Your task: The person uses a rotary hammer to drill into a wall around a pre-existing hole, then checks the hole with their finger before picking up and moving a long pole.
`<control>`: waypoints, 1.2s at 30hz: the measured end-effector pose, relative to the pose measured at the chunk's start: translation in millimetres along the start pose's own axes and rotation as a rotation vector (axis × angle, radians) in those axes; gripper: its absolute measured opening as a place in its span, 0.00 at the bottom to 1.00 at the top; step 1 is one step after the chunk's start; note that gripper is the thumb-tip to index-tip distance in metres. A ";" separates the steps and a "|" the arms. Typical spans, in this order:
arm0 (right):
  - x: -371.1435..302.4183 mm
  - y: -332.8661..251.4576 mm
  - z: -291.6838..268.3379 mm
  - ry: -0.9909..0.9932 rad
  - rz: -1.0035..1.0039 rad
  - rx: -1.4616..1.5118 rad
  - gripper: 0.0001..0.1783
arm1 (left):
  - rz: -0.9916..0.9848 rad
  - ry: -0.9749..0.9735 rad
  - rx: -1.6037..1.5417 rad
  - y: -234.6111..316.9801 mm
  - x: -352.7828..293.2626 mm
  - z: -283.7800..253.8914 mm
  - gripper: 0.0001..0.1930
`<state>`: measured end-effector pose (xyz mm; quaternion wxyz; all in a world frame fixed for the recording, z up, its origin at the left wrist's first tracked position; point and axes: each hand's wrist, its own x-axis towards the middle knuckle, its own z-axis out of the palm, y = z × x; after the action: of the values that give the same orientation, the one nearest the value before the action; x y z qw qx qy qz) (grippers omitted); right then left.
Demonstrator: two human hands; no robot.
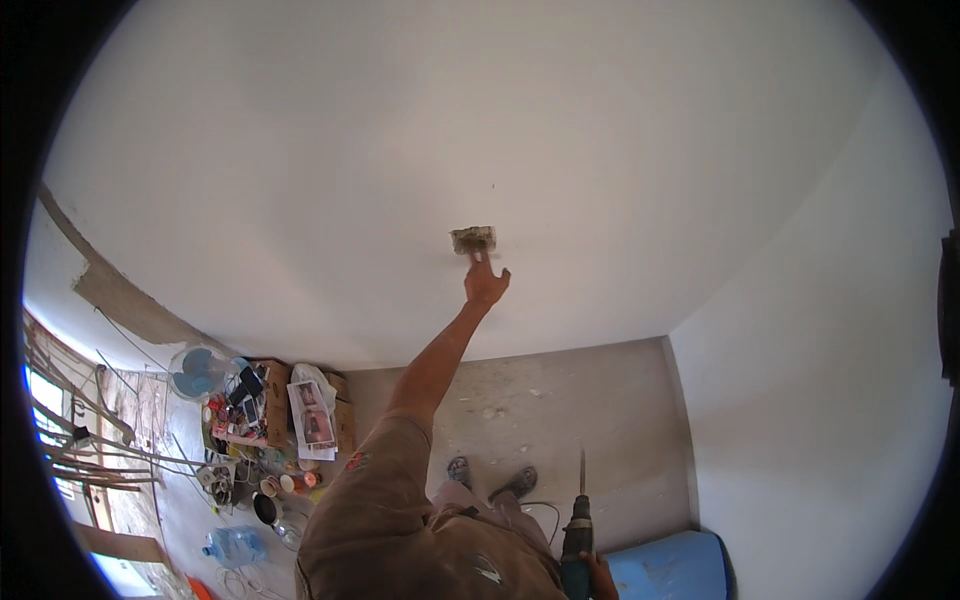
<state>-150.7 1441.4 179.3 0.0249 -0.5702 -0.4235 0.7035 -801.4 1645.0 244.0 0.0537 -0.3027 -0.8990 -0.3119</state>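
Observation:
My left arm stretches up to the white wall (350,180). There, my left hand (486,288) has its fingers extended at a rough rectangular recess (473,238), with the thumb spread off to the right. The fingertips are at the recess's lower edge; whether they reach inside I cannot tell. Low on the right, my right hand (600,577) is closed round a dark green and black power drill (577,542). A long thin bit (583,470) points up from the drill, away from the wall recess. Part of the right hand is hidden behind the drill.
Cardboard boxes (275,405), a blue-bladed fan (198,372), jars and a large water bottle (235,546) crowd the floor at left. A blue rounded object (672,568) lies by the right-hand wall (820,380). My feet stand on dusty floor (560,400).

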 end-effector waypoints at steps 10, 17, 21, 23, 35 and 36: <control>2.3 -35.5 -46.0 -0.003 -0.006 0.047 0.35 | -0.049 -0.032 0.058 -16.1 -6.7 -12.4 0.36; 40.0 -19.4 -81.6 0.096 0.096 0.047 0.29 | -0.130 -0.065 -0.010 10.8 -1.9 -1.6 0.35; 38.5 -26.4 -68.8 0.079 -0.135 -0.290 0.30 | -0.062 0.036 -0.187 -5.5 0.4 7.9 0.34; 77.1 1.7 -92.8 0.096 -0.261 -0.584 0.37 | 0.136 0.196 -0.259 -4.6 14.5 13.1 0.32; 37.3 -6.5 -15.5 0.129 0.076 0.067 0.44 | 0.204 -0.862 0.060 -154.9 -185.9 48.7 0.26; 41.8 -2.2 -0.7 0.116 0.078 0.085 0.43 | 0.158 -0.933 0.085 -204.7 -214.9 40.8 0.26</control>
<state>-165.7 1464.8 148.0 0.0464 -0.6246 -0.3686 0.6869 -741.7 1432.2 41.9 -0.3199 -0.4755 -0.8133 -0.1008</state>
